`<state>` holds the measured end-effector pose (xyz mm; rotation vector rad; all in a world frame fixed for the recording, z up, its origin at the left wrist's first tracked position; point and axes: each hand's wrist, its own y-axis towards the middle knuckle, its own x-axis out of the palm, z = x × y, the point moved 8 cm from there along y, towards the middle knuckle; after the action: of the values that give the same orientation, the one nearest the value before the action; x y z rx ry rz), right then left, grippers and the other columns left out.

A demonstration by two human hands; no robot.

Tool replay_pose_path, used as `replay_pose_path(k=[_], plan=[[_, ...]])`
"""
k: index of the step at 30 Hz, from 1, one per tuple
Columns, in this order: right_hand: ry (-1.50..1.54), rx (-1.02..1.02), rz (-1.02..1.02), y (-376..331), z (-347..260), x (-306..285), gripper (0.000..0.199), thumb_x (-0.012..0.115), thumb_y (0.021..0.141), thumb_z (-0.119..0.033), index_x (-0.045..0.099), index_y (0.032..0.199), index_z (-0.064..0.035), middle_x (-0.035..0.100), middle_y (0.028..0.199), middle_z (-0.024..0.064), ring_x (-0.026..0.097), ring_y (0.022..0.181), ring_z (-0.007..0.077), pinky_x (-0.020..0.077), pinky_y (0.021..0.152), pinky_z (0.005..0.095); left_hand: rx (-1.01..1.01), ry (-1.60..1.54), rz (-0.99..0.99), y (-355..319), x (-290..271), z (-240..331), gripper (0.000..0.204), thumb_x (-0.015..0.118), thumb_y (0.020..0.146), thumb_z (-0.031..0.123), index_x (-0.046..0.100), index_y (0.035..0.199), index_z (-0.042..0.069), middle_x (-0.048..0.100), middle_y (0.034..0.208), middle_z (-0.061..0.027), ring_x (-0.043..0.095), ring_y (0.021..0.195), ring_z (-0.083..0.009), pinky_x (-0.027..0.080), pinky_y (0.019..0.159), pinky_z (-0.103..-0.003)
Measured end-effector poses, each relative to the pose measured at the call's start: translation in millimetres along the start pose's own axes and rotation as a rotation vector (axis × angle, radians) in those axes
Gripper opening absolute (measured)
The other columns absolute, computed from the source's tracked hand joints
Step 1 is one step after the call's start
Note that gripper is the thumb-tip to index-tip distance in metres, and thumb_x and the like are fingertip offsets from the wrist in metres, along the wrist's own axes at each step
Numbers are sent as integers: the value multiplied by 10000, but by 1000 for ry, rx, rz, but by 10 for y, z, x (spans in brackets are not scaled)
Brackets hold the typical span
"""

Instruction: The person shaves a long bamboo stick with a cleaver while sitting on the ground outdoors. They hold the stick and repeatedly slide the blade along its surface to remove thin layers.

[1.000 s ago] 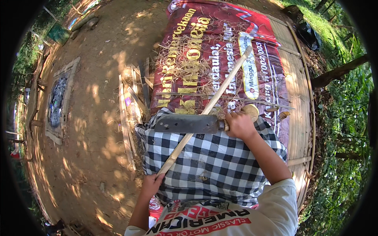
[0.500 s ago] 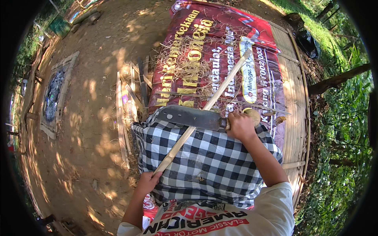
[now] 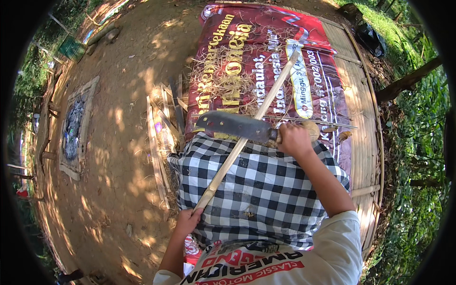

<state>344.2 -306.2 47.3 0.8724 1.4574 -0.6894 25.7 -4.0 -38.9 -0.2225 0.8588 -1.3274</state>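
Note:
My left hand (image 3: 189, 221) grips the near end of a long pale bamboo strip (image 3: 227, 170), which slants away to the far right across my lap. In my right hand (image 3: 295, 138) is the wooden handle of a machete (image 3: 236, 125). Its broad dark blade points left and crosses over the strip near the middle. Below both lies the black-and-white checked cloth (image 3: 251, 190) over my legs. The round light-brown end of the handle (image 3: 311, 129) shows beside my right hand.
A dark red printed banner (image 3: 223, 90), strewn with curly shavings (image 3: 218, 71), covers a bamboo platform (image 3: 354, 99). Split bamboo pieces (image 3: 159, 147) lie at its left on the dirt ground. Further left is a framed ash pit (image 3: 73, 126); a log (image 3: 411, 78) and plants stand at right.
The machete has moved a little farther along the strip, away from me, and its blade is tilted differently. My left hand keeps its hold on the strip. The whole view has shifted slightly.

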Motion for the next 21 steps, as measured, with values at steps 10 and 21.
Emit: replay_pose_path(k=[10, 21], plan=[[191, 383, 2, -185, 489, -55, 235, 630, 745, -211, 604, 865, -11, 662, 724, 195, 663, 686, 373, 532, 653, 474, -28, -2, -28, 86, 21, -1, 477, 644, 909, 367, 600, 602, 4, 531, 491, -20, 507, 469, -95, 406, 468, -270], [107, -85, 15, 14, -188, 108, 200, 641, 682, -192, 587, 809, -48, 667, 771, 151, 663, 656, 338, 535, 632, 436, -19, -32, 45, -23, 2, -98, 426, 647, 912, 306, 614, 626, -8, 540, 503, -21, 490, 465, -86, 392, 457, -275]])
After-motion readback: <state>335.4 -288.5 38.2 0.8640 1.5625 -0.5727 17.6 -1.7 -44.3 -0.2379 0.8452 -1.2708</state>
